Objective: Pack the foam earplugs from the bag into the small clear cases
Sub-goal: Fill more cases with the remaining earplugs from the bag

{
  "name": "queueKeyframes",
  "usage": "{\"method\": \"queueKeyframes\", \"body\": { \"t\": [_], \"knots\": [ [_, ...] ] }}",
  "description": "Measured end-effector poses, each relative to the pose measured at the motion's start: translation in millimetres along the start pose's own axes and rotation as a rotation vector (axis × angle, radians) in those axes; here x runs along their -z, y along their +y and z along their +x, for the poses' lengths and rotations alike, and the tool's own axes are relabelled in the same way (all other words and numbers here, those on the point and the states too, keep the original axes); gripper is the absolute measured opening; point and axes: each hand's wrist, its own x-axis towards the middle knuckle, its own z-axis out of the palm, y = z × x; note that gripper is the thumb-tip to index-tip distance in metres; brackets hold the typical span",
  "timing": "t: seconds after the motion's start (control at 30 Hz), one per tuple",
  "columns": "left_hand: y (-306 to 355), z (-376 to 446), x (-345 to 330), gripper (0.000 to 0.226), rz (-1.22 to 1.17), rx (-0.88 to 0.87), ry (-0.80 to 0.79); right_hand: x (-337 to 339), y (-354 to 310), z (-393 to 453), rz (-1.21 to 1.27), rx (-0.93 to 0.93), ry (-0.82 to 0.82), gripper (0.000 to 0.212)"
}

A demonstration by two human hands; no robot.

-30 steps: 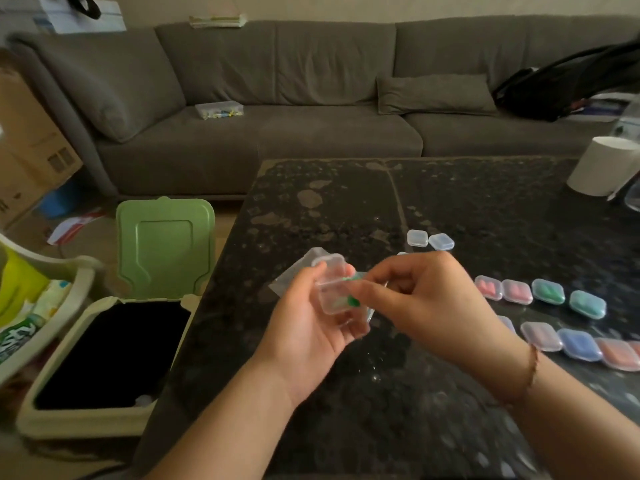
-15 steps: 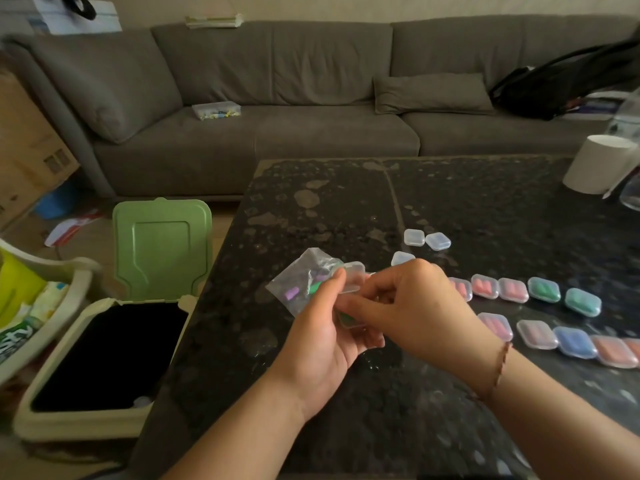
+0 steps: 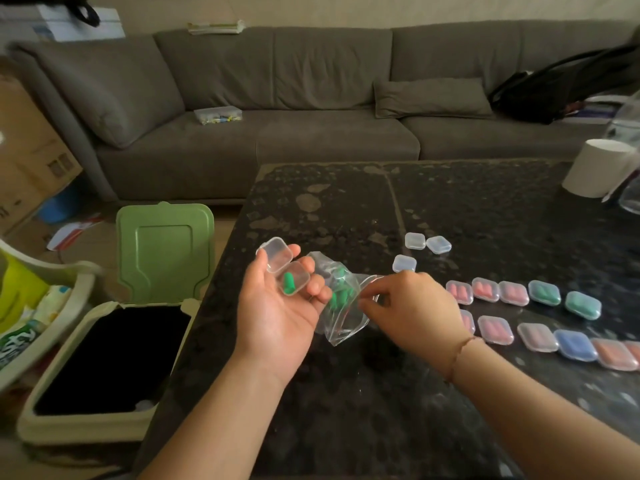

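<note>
My left hand [image 3: 277, 306] lies palm up over the table's left part and holds an open small clear case [image 3: 282, 268] with its lid flipped back. One green earplug [image 3: 288, 284] lies in the case's base. Just right of it, my right hand [image 3: 412, 306] pinches the edge of the clear plastic bag [image 3: 341, 317], which holds several green earplugs [image 3: 341, 292]. The bag rests between both hands on the table.
Three empty clear cases [image 3: 415, 241] lie beyond my right hand. Two rows of filled cases [image 3: 543, 292], pink, green, blue and orange, run to the right on the dark stone table [image 3: 346, 202]. An open bin with a green lid [image 3: 162, 251] stands left. A white roll [image 3: 594, 173] stands at the far right.
My hands have come apart: the left moved left with the open case, one green earplug now in it. The right went down to the bag and pinches its edge.
</note>
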Motion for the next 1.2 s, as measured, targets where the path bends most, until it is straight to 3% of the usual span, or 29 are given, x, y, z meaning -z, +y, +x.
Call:
{"method": "queueKeyframes", "body": {
  "t": [0.33, 0.6, 0.77, 0.93, 1.1, 1.2],
  "knots": [
    [-2.6, -0.5, -1.0, 0.039, 0.001, 0.033, 0.048, -22.3, -13.8, 6.9, -0.181, 0.063, 0.022, 0.037],
    [-5.5, -1.9, -0.8, 0.041, 0.059, 0.05, -0.009, -20.2, -15.4, 6.0, -0.155, 0.08, 0.031, 0.03],
    [-8.7, -1.5, 2.9, 0.043, 0.177, 0.072, -0.035, 18.7, -8.2, -20.5, -0.147, 0.148, 0.043, 0.019],
    [-19.5, -6.0, 1.9, 0.054, 0.284, 0.062, -0.073, 45.0, -9.4, -41.0, 0.212, 0.312, 0.291, 0.011],
    [-29.2, -15.1, -1.7, 0.044, 0.329, 0.104, -0.126, 40.7, -12.9, -43.0, 0.148, 0.37, 0.298, 0.007],
    [-32.4, -14.9, -0.8, 0.052, 0.332, 0.095, -0.147, 37.4, -14.3, -43.5, 0.052, 0.39, 0.266, 0.007]
  ]
}}
